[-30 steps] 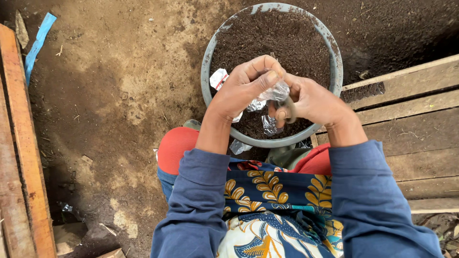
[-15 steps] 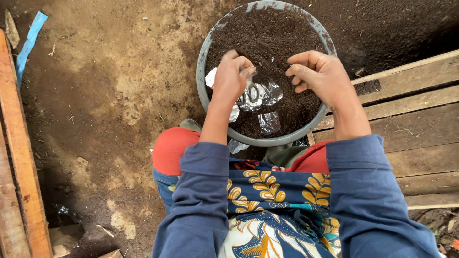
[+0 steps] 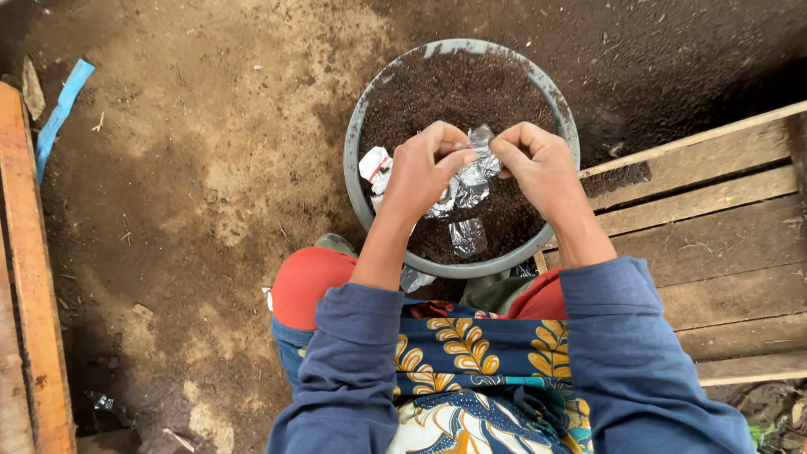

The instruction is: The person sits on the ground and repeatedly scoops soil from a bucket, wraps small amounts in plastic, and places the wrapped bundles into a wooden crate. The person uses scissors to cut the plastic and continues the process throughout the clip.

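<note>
Both hands back together over the basin (image 3: 360, 181) of dark soil. Half a second ago they were apart, the left one low on the clear plastic bags, the right one lifted empty. Now the left hand (image 3: 418, 175) and right hand (image 3: 538, 168) each pinch the top edge of 1 small clear plastic bag (image 3: 472, 172), fingers curled shut on it, thumbs pressing from above. The bag hangs between them just above the soil (image 3: 454, 92). More bags (image 3: 467, 237) lie below on the soil. Judged: the bag's mouth is being pulled open.
</note>
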